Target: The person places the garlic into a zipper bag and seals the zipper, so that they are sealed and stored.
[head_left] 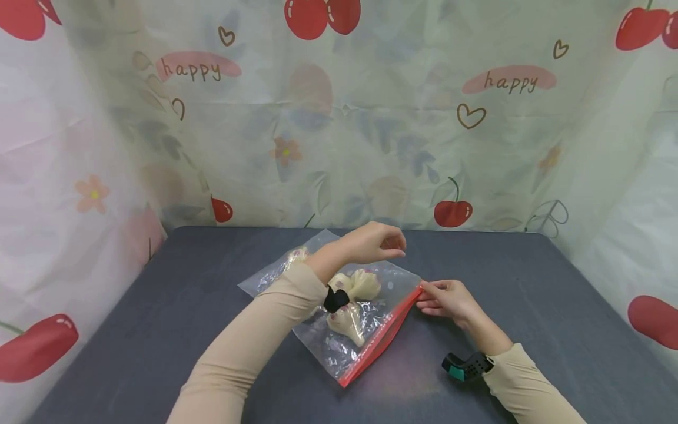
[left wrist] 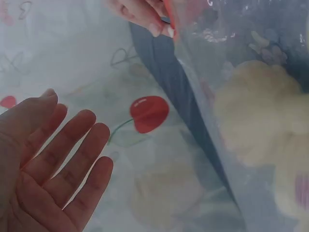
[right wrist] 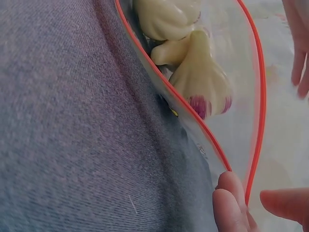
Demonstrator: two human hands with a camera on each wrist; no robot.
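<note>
A clear zip bag (head_left: pixel 399 280) with a red zip strip (head_left: pixel 382 341) lies slanted on the dark table, its mouth facing the lower right. Several pale garlic bulbs (head_left: pixel 365 285) are inside; the right wrist view shows one bulb (right wrist: pixel 200 77) with purple streaks at its base. My right hand (head_left: pixel 450 301) pinches the far corner of the bag at the end of the zip. Seen from the right wrist, the two red zip edges stand apart. Above the bag hangs my left hand (head_left: pixel 375 242), its fingers (left wrist: pixel 72 159) loosely spread and holding nothing. The left forearm covers part of the bag.
Dark grey cloth covers the table (head_left: pixel 212 271). Behind and at both sides hangs a pale curtain (head_left: pixel 344 129) printed with cherries, hearts and words. A black band (head_left: pixel 336 300) is on the left wrist, and a black and green strap (head_left: pixel 466 367) on the right.
</note>
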